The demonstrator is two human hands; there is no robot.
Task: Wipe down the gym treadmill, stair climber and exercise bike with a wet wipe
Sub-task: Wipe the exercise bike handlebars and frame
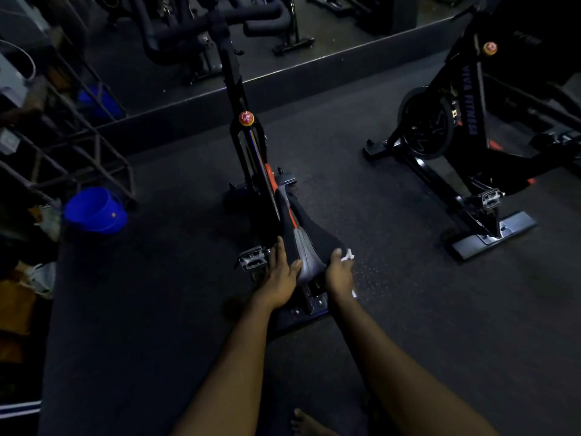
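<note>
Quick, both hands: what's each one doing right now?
Left hand: open, resting flat on the saddle.
Right hand: holding the wet wipe against the saddle.

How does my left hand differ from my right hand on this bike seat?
The left hand lies with straight fingers on the left side of the saddle; the right hand sits on its right side, fingers curled. The left hand holds nothing; the right hand grips a white wet wipe. Both rest on the same saddle.
</note>
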